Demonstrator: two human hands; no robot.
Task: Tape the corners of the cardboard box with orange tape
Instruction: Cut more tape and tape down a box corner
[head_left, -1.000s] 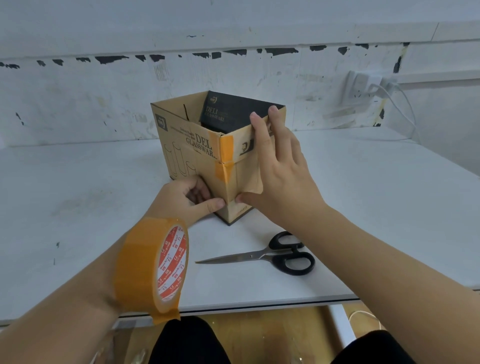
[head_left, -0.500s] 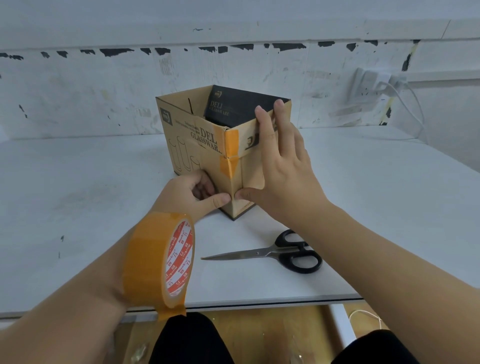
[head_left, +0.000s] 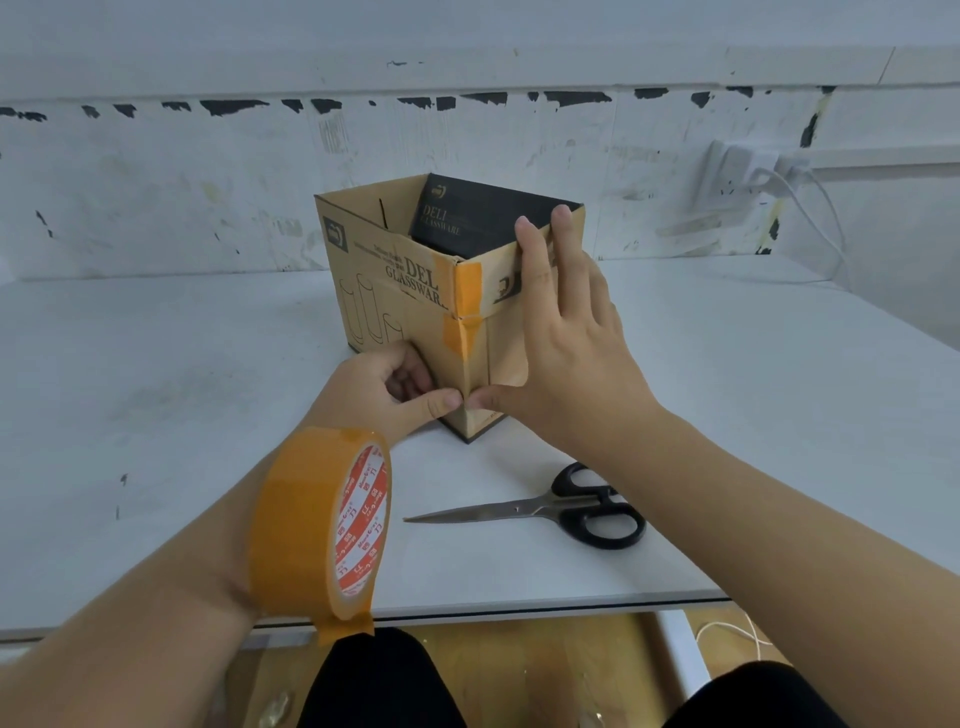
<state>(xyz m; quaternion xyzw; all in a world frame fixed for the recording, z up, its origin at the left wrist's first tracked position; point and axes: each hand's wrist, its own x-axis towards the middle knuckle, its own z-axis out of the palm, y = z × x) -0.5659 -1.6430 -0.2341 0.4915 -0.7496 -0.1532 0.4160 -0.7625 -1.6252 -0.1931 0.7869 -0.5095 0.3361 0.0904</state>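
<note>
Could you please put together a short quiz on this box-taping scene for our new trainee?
1. True or false: the orange tape roll lies flat on the table.
2. Where do the scissors lie? A) inside the cardboard box B) on the table, near the front edge C) in the right hand
3. Fill in: the strip of orange tape already on the box runs down its near ____.

Key
1. False; it hangs round the left wrist, behind the left hand.
2. B
3. corner
</note>
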